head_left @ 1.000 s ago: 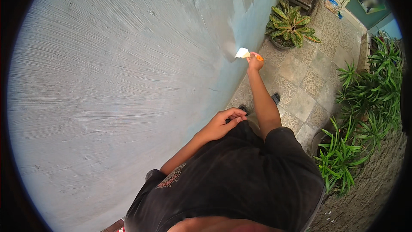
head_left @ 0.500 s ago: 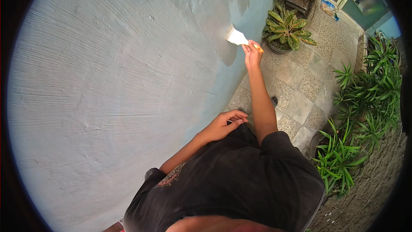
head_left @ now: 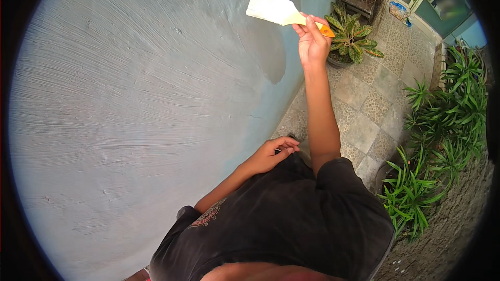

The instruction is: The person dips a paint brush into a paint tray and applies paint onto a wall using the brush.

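A wide flat paintbrush [head_left: 271, 7] with an orange-tipped handle is in my right hand [head_left: 315, 44], gripped between thumb and fingers. Its pale bristle end points left, over the grey-blue wall [head_left: 130, 99]; whether the bristles touch the surface I cannot tell. Below the brush, a darker, wet-looking patch [head_left: 268, 54] marks the wall. My left hand [head_left: 271, 154] hangs low by the front of my dark shirt, near the wall, its fingers loosely bent and apart, holding nothing.
Patterned floor tiles [head_left: 362, 130] run along the right of the wall. A potted plant with mottled leaves [head_left: 351, 36] stands close to the wall's far end. Spiky green plants [head_left: 448, 109] line the right side, and a green-paned door [head_left: 442, 5] is at the far right.
My right hand has moved up and closer to my head, bringing the paintbrush off its earlier spot by the dark patch. My left hand has barely shifted.
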The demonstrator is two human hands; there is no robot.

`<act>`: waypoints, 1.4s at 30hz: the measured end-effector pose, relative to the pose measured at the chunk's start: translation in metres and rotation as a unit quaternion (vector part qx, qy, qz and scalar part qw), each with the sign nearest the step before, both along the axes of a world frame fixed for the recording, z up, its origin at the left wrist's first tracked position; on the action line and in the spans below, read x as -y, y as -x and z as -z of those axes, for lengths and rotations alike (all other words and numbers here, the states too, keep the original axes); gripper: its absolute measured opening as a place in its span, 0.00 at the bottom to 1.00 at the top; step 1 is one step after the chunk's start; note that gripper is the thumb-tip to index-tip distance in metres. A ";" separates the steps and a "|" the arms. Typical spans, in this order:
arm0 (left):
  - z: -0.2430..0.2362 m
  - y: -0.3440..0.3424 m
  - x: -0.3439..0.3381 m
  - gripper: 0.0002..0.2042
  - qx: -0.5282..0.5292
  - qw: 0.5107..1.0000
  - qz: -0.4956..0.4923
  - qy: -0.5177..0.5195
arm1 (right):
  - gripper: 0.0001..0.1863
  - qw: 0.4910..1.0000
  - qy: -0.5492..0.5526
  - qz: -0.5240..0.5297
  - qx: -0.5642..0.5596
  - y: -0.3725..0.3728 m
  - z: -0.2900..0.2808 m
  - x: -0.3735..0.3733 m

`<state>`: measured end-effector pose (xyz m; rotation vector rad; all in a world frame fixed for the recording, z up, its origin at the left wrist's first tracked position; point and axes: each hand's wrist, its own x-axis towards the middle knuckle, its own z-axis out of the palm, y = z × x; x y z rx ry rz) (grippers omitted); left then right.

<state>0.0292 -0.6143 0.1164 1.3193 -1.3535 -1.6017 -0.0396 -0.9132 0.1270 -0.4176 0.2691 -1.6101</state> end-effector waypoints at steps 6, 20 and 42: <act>-0.003 0.001 0.007 0.13 0.003 1.000 -0.002 0.002 | 0.09 0.974 -0.213 -0.045 0.054 -0.031 0.169 0.018; -0.001 0.014 0.045 0.13 0.006 1.000 -0.025 0.002 | 0.07 0.980 -0.145 0.002 -0.133 0.003 0.075 0.065; -0.027 0.048 0.157 0.13 -0.006 0.992 -0.122 0.031 | 0.07 0.971 -0.176 -0.051 -0.155 0.020 0.067 0.069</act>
